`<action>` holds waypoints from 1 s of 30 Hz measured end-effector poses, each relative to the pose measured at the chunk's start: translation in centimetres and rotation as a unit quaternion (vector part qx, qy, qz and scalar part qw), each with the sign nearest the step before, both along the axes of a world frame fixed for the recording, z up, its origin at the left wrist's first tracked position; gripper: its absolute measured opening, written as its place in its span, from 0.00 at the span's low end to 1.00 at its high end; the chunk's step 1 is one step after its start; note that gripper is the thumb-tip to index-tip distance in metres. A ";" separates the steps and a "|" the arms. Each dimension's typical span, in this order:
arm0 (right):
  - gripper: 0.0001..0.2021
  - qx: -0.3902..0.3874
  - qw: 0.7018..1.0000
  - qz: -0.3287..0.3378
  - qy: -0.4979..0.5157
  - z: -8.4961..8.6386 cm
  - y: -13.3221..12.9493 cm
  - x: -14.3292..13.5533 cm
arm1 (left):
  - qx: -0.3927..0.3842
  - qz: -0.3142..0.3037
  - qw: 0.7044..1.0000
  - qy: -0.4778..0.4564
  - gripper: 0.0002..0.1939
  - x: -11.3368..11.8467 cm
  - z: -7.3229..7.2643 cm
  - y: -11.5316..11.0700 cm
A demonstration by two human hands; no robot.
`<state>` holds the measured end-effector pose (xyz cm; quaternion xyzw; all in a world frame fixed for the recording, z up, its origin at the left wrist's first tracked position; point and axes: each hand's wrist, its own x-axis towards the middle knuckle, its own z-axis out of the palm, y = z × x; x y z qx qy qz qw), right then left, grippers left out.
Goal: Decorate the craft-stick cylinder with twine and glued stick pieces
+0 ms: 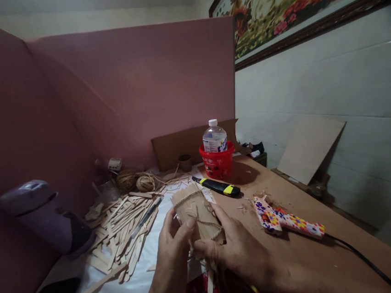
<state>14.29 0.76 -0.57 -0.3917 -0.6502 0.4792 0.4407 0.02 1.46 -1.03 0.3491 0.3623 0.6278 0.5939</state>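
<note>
Between both hands is a small craft piece made of wooden sticks (203,224), trimmed with twine along its edges and tilted toward me. My left hand (178,240) grips its left side, thumb lying on the front face. On the right side, my right hand (225,240) holds the lower edge and corner with fingers wrapped round it. One loose popsicle stick (210,281) pokes out below the piece. Just beyond the hands lies a black and yellow utility knife (216,186). A flower-patterned hot glue gun (285,218) rests to the right, its cord trailing off.
A heap of popsicle sticks (130,226) with a pen on it covers the left side. Twine balls (145,182) and a small brown pot (185,162) sit behind. A red bucket (218,162) holds a plastic bottle (214,137). A purple tumbler (46,216) stands at far left.
</note>
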 end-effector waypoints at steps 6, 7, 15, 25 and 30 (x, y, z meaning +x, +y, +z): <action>0.40 0.008 0.998 -0.035 -0.049 -0.2 0.1 -0.2 | 0.004 -0.007 1.000 0.000 0.31 0.5 -0.1 -0.1; 0.42 0.013 0.997 -0.047 -0.063 -0.4 0.1 -0.2 | 0.010 -0.014 1.000 0.000 0.31 0.6 -0.1 -0.2; 0.48 0.031 0.996 -0.035 -0.079 -1.4 0.1 0.1 | -0.012 -0.036 0.999 0.025 0.25 0.3 0.7 -0.8; 0.19 0.009 0.999 -0.041 -0.025 -0.4 1.5 1.1 | -0.023 -0.013 0.999 0.033 0.24 -0.7 2.1 -0.9; 0.08 0.006 1.000 0.014 -0.006 0.3 1.1 1.1 | -0.021 -0.025 0.999 0.039 0.21 -0.8 1.9 -0.9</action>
